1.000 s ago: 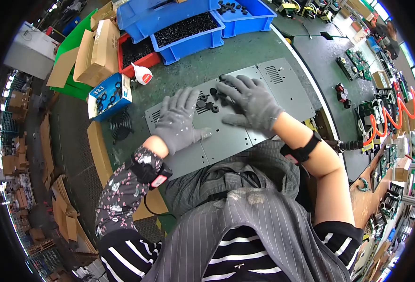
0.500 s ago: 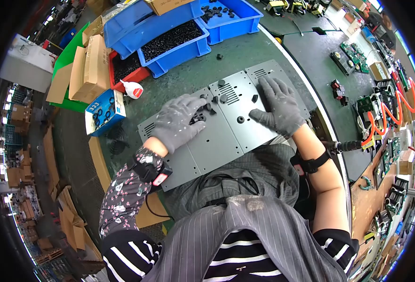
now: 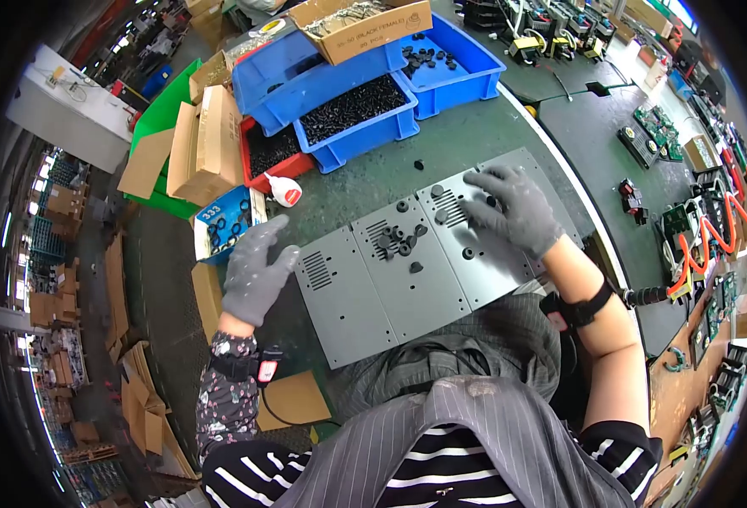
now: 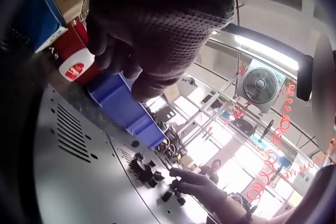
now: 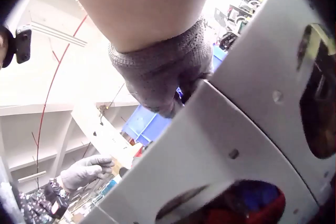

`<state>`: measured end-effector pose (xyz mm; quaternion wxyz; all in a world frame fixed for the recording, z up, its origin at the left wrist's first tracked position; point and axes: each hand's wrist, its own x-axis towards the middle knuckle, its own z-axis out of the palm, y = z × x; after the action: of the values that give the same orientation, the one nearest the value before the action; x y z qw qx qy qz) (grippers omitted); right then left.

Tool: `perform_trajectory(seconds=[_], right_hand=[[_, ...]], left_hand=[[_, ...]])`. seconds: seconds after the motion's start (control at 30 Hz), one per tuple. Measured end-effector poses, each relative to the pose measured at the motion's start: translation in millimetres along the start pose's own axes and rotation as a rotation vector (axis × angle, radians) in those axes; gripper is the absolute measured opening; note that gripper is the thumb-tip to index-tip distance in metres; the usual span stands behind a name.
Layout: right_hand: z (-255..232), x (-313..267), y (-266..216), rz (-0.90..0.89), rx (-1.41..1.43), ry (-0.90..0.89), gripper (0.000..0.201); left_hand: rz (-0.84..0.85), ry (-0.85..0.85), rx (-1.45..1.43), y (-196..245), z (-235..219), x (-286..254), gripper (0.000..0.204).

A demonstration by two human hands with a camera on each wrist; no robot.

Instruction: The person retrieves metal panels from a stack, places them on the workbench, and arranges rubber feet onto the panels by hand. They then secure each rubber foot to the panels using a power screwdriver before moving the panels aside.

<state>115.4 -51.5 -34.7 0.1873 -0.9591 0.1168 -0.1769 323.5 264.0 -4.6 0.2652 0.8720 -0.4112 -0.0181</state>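
Grey metal panels (image 3: 352, 309) with vent slots lie side by side on the green table. On the middle one sits a loose cluster of small black round grommet-like pieces (image 3: 403, 245). Single black pieces (image 3: 468, 253) are spread over the panel to its right. My gloved left hand (image 3: 259, 271) hovers off the panels' left edge, fingers spread and nothing in them. The gloved right hand (image 3: 513, 212) is over the right-hand panels, fingers slightly bent around a small black piece (image 3: 490, 201) that shows between thumb and fingers. The left wrist view shows those fingertips close over black pieces (image 4: 168, 195).
Beyond the panels stand a blue bin (image 3: 365, 110) full of small black parts, a red bin (image 3: 276, 152) and another blue bin (image 3: 466, 80). A white bottle (image 3: 284, 190) and a blue box (image 3: 221, 224) of black rings are at the left. One black piece (image 3: 418, 165) lies on the table.
My left hand has left the black pieces and moved left off the panels. My right hand first spread pieces rightward and now hovers over them with bent fingers. The head view has shifted.
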Motion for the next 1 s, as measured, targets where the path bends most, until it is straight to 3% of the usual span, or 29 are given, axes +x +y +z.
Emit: perform_trajectory(seconds=[0.07,0.13,0.27,0.33,0.37,0.43,0.5,0.57,0.7,0.87,0.93,0.97,1.0], right_hand=[[2.4,24.8,2.5,0.008,0.033,0.042,0.037],[15.8,53.9,8.3,-0.106,0.031,-0.081,0.036],[52.2,101.3,9.7,-0.138,-0.004,-0.152,0.032],[59.3,123.2,9.8,-0.013,-0.194,-0.504,0.025],[56.2,127.8,9.5,-0.042,-0.198,-0.491,0.025],[47.3,118.7,15.0,0.0,0.052,-0.428,0.017],[41.4,102.3,19.8,-0.079,0.209,-0.2,0.014],[27.7,81.8,8.7,-0.032,0.305,-0.242,0.013],[34.3,37.9,12.1,-0.192,0.219,-0.28,0.009],[19.8,10.3,-0.5,-0.153,0.12,-0.306,0.011],[16.2,3.6,-6.6,-0.163,0.208,-0.188,0.014],[5.2,2.5,-20.7,-0.166,0.263,-0.065,0.014],[0.7,-0.8,-23.7,-0.163,0.263,-0.065,0.014]], left_hand=[[0.014,0.03,0.045,-11.0,-1.3,-4.4,0.042],[0.034,0.102,0.067,-21.8,-2.1,-4.3,0.04],[-0.025,0.151,0.041,-29.4,-8.2,6.2,0.036],[-0.091,0.162,-0.007,-26.6,-18.6,15.5,0.034],[-0.061,0.18,0.042,-33.1,-23.3,21.3,0.034],[-0.064,0.188,0.081,-45.1,-30.5,34.6,0.034],[-0.068,0.148,0.125,-55.8,-34.5,53.0,0.035],[-0.052,0.118,0.189,-68.6,-30.2,72.7,0.035],[-0.084,0.018,0.178,-78.0,-16.9,119.1,0.039],[-0.084,-0.213,0.273,-75.6,-2.5,161.3,0.05],[-0.181,-0.392,0.348,-76.1,5.3,173.0,0.056],[-0.177,-0.411,0.383,-77.6,8.5,177.7,0.056],[-0.176,-0.43,0.418,-80.0,11.0,181.3,0.056]])
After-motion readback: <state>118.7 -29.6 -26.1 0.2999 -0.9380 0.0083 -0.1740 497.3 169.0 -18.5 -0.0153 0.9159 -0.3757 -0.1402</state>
